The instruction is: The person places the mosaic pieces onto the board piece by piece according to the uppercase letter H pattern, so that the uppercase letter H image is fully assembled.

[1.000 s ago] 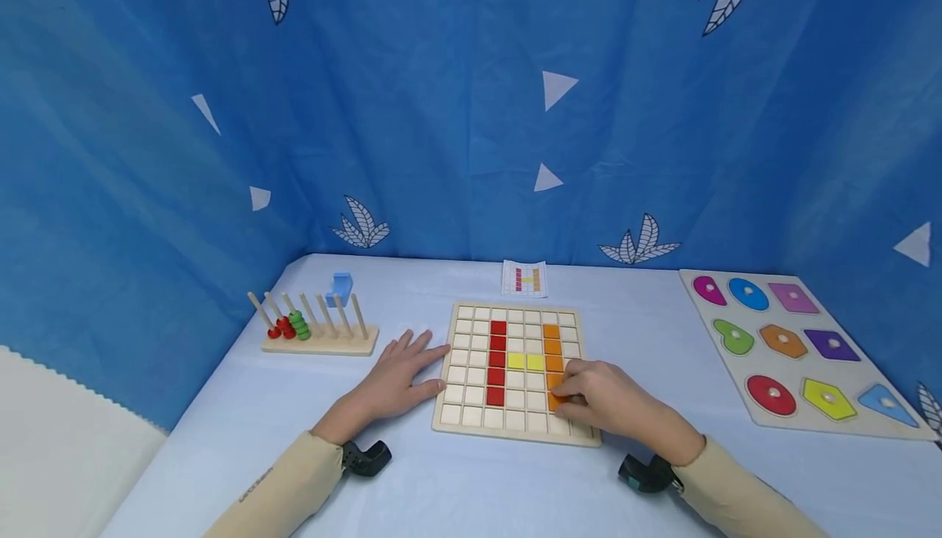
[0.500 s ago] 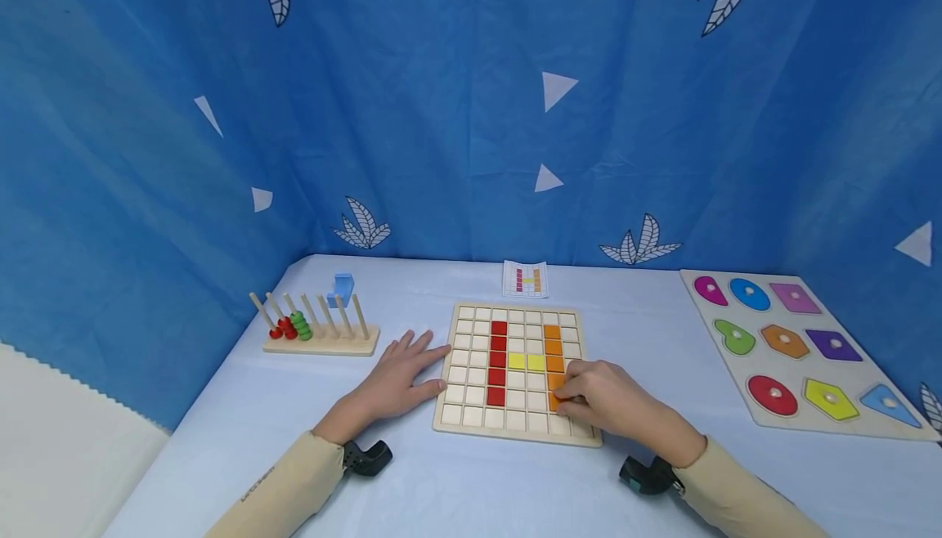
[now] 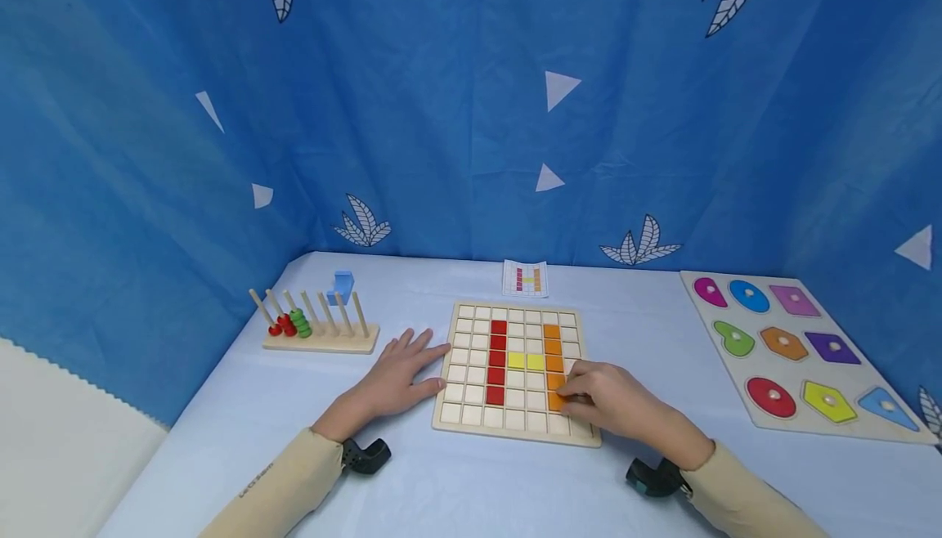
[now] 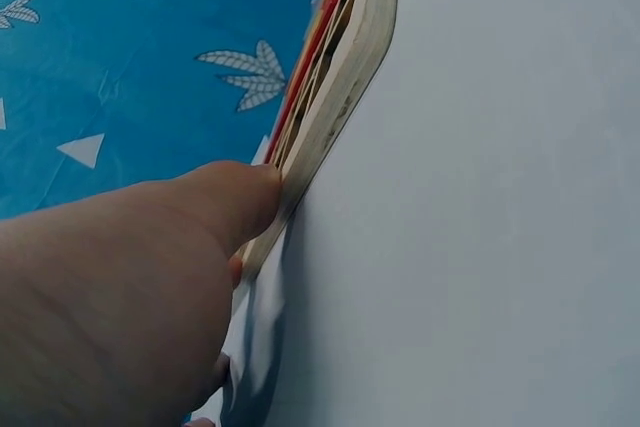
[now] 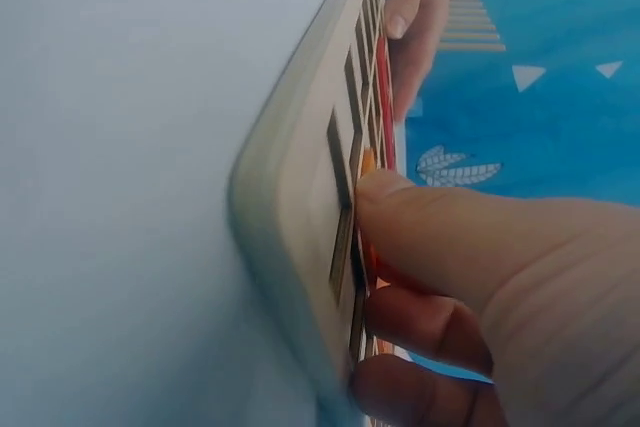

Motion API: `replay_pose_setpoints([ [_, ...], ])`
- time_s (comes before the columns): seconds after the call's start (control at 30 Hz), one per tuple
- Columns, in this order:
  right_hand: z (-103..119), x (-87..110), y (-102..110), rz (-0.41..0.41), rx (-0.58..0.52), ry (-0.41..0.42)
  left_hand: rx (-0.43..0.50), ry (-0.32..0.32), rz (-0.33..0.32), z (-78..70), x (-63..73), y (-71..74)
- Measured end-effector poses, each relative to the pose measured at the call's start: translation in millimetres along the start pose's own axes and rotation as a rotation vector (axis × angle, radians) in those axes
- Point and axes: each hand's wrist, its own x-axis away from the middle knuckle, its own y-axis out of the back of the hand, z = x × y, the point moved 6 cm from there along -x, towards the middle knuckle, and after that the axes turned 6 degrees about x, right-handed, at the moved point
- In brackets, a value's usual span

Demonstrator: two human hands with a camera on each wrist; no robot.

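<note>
A wooden grid board [image 3: 515, 433] lies on the table. On it stand a column of red tiles [image 3: 497, 362], two yellow tiles [image 3: 526, 361] and a column of orange tiles [image 3: 552, 346]. My right hand [image 3: 611, 399] is at the lower end of the orange column, thumb and curled fingers at the lowest orange tile [image 3: 555, 401]. In the right wrist view the thumb [image 5: 420, 222] meets that tile's edge, and the curled fingers partly hide it. My left hand [image 3: 397, 378] lies flat with spread fingers, its thumb and index fingertip touching the board's left edge.
A small pattern card [image 3: 525, 280] stands behind the board. At the left are a peg stand [image 3: 324, 344] with red and green beads and a blue object [image 3: 341, 286]. A shape puzzle board [image 3: 751, 374] with knobbed pieces lies at the right.
My right hand has shifted slightly to the right, and a little more of the lowest orange tile shows. The left hand stays at the board's edge.
</note>
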Motion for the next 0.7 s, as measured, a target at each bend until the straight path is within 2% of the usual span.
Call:
replay_pose_setpoints([
  [0.2,-14,10.7,7,0.014,0.003,-0.093,-0.011,0.010,0.020,-1.1,0.7,-1.3],
  [0.4,-36,21.8,13,-0.026,0.076,-0.169,-0.028,0.012,0.050,-1.1,-0.5,1.6],
  [0.57,-55,28.6,20,-0.048,0.119,-0.221,-0.052,0.010,0.064,-1.9,-0.5,11.6],
  [0.7,-69,33.8,28,-0.040,0.153,-0.264,-0.094,0.003,0.058,-4.4,0.7,25.1],
])
